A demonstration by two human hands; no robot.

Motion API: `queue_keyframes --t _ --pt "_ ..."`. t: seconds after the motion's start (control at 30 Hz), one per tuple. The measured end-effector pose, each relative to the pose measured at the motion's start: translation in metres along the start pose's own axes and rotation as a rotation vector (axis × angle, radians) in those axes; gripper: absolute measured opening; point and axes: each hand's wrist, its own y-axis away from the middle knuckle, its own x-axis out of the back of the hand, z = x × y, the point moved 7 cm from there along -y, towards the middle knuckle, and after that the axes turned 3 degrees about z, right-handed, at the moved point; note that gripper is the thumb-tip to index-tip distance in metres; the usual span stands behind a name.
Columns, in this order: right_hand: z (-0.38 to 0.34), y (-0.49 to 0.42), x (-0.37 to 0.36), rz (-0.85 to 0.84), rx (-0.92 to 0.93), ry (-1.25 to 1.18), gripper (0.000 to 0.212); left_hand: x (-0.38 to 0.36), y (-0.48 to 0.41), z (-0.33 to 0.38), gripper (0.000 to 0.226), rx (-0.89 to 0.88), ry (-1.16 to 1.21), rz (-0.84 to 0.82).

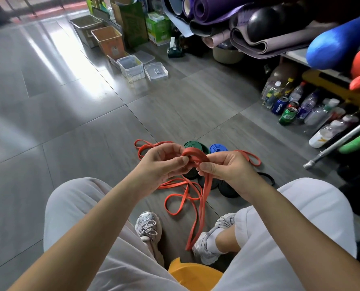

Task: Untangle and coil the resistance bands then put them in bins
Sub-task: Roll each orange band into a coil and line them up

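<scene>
Pinching the small coil of the red band (194, 156) in the middle of the frame, the left hand (162, 164) and right hand (227, 166) should hold tight, since it looks soft, light and springy.

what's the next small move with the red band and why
Probably wrap one more turn onto the coil. The left hand and right hand pinch a small started coil of the flat red rubber band, while most of its length hangs loose to the grey tiled floor. The green rubber band and blue rubber band already lie coiled there.
</scene>
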Motion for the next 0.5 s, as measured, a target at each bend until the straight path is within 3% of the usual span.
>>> queue_keyframes --t 0.17,0.23,0.27,0.37,0.43,0.5 --pt "0.002 -0.002 -0.003 0.058 0.080 0.036 0.017 0.000 0.000 -0.003 0.013 -0.023 0.155 0.048" --pt "0.002 -0.001 -0.002 0.083 0.131 0.107 0.015 0.000 -0.001 -0.006 0.013 -0.014 0.053 0.091" --pt "0.001 -0.001 -0.001 0.091 0.149 0.192 0.014 0.002 -0.002 -0.002 0.016 -0.041 -0.146 0.124" --pt "-0.001 -0.002 -0.003 0.051 0.228 0.622 0.011 -0.008 -0.002 0.022 0.033 -0.318 -1.081 0.104" --pt "-0.005 -0.002 -0.008 0.007 0.278 0.796 0.018 -0.026 -0.003 0.028 0.037 -0.429 -1.410 -0.032" --pt "-0.013 -0.002 -0.011 -0.016 0.320 0.828 0.017 -0.035 -0.006 0.031 0.026 -0.428 -1.549 -0.093"
